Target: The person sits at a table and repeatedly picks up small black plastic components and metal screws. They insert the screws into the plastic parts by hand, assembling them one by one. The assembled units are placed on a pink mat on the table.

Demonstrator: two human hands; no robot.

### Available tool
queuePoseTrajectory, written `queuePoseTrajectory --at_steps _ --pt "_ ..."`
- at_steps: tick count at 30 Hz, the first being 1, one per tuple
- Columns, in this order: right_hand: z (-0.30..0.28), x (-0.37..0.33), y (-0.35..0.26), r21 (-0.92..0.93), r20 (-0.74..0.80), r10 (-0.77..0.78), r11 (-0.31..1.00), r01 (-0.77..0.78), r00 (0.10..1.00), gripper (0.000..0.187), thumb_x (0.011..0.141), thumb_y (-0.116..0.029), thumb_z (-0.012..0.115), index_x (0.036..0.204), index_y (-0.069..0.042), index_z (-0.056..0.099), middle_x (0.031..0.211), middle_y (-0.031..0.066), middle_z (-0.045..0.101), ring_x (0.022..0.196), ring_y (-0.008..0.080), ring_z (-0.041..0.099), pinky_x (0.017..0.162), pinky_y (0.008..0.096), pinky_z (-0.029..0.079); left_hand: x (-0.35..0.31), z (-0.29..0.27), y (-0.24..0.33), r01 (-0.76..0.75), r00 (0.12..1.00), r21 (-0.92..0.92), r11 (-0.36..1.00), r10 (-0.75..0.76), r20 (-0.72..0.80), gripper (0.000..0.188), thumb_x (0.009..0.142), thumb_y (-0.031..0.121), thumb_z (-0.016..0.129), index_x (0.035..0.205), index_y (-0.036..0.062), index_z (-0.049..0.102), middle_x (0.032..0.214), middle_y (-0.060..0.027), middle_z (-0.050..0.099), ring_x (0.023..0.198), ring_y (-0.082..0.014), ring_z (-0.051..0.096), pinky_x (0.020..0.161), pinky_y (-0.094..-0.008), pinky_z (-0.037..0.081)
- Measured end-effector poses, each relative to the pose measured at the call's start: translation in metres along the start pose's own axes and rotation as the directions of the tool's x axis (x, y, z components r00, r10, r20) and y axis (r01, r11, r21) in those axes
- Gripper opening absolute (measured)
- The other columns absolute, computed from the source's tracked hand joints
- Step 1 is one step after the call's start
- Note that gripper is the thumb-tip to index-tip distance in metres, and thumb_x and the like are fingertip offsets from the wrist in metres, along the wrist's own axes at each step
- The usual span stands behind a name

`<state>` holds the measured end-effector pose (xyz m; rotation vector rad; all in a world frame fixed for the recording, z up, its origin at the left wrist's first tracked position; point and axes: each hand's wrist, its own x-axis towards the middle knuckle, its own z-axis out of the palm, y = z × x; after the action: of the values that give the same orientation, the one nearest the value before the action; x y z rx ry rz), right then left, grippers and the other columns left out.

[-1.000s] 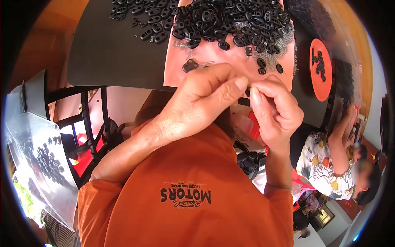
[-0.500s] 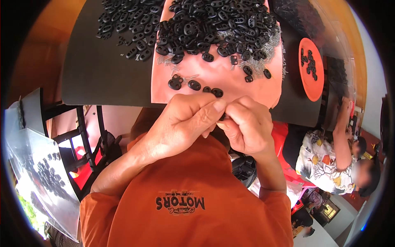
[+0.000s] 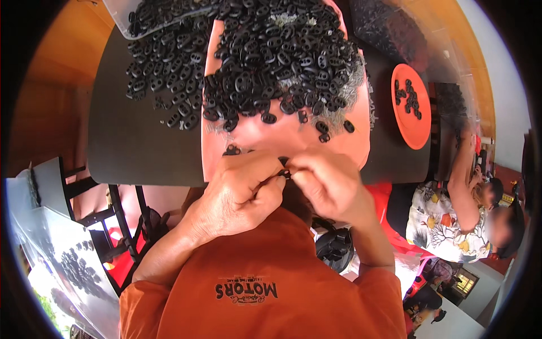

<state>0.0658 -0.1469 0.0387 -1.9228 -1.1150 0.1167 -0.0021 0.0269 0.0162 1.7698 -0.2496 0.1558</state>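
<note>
My left hand (image 3: 240, 192) is closed, its thumb and forefinger pinching a small black cord lock part (image 3: 286, 174). Fingers curled, my right hand (image 3: 330, 182) meets it there, its fingertips pressed on the same part; they cover most of it. Both hands are over the near edge of a pink sheet (image 3: 254, 135). Just beyond them on the sheet lie loose black cord locks (image 3: 230, 150), partly hidden by my left hand. Farther off is a large heap of black two-hole cord locks (image 3: 254, 73), with small metal springs (image 3: 351, 93) at its right side.
The dark table (image 3: 144, 144) extends both sides of the sheet. An orange-red plate (image 3: 420, 133) holding several black pieces is at the right. A clear plastic bin (image 3: 127, 28) of black parts stands far left. Another person (image 3: 446, 214) sits at the right; a black chair frame (image 3: 121, 220) is at the left.
The view has shifted, so the table and heap appear lower and more of the far side shows. My hands remain together at the small part; the left fist has turned and the fingertips have regripped.
</note>
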Motion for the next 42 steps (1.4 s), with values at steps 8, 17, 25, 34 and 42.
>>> queuePoseTrajectory --at_steps 8,17,25,34,42 --pt "-0.035 0.062 0.053 -0.686 -0.058 0.107 0.719 -0.118 0.993 0.040 0.083 -0.025 0.064 0.111 0.000 0.048 0.094 0.0152 0.057 0.074 0.0357 0.061 0.061 0.0419 0.050 0.002 -0.003 -0.002 -0.019 0.998 -0.050 0.999 0.015 -0.067 0.015 0.073 -0.008 0.052 0.064 -0.0006 0.043 0.057 -0.0093 0.039 0.046 -0.0207 0.039 0.044 -0.0334 0.033" --pt "0.005 0.109 0.036 -0.673 0.070 0.121 0.739 -0.042 0.990 0.042 0.083 -0.021 0.061 0.115 0.002 0.046 0.103 0.0184 0.059 0.082 0.0366 0.061 0.067 0.0420 0.051 -0.007 -0.009 -0.006 -0.139 0.988 0.014 0.990 0.140 -0.061 0.011 0.071 -0.009 0.051 0.067 -0.0019 0.045 0.057 -0.0099 0.039 0.046 -0.0247 0.038 0.045 -0.0344 0.034" --pt "0.016 0.124 0.043 -0.475 0.074 0.020 0.880 0.018 0.997 0.042 0.083 -0.018 0.063 0.116 0.002 0.047 0.089 0.0172 0.059 0.077 0.0338 0.061 0.065 0.0403 0.049 -0.006 -0.007 -0.008 -0.198 0.977 0.043 0.979 0.200 -0.071 0.009 0.068 -0.010 0.052 0.067 -0.0027 0.046 0.056 -0.0109 0.039 0.044 -0.0254 0.039 0.043 -0.0357 0.035" --pt "-0.048 0.097 0.048 -0.525 0.116 0.145 0.849 -0.063 0.983 0.010 0.085 -0.011 0.056 0.082 -0.001 0.053 0.079 0.0145 0.058 0.072 0.0369 0.058 0.062 0.0445 0.045 -0.005 -0.006 -0.014 -0.242 0.966 0.054 0.969 0.245 -0.080 0.019 0.063 -0.009 0.054 0.059 0.0008 0.039 0.054 -0.0085 0.034 0.042 -0.0234 0.034 0.040 -0.0348 0.028" --pt "-0.040 0.049 0.042 -0.568 0.197 0.147 0.823 -0.009 0.969 0.015 0.083 -0.013 0.059 0.095 -0.005 0.053 0.088 0.0115 0.054 0.074 0.0333 0.058 0.062 0.0421 0.046 -0.007 -0.007 -0.018 -0.284 0.956 0.116 0.952 0.291 -0.040 0.008 0.061 -0.008 0.053 0.066 -0.0028 0.049 0.056 -0.0090 0.045 0.042 -0.0210 0.042 0.039 -0.0306 0.033"
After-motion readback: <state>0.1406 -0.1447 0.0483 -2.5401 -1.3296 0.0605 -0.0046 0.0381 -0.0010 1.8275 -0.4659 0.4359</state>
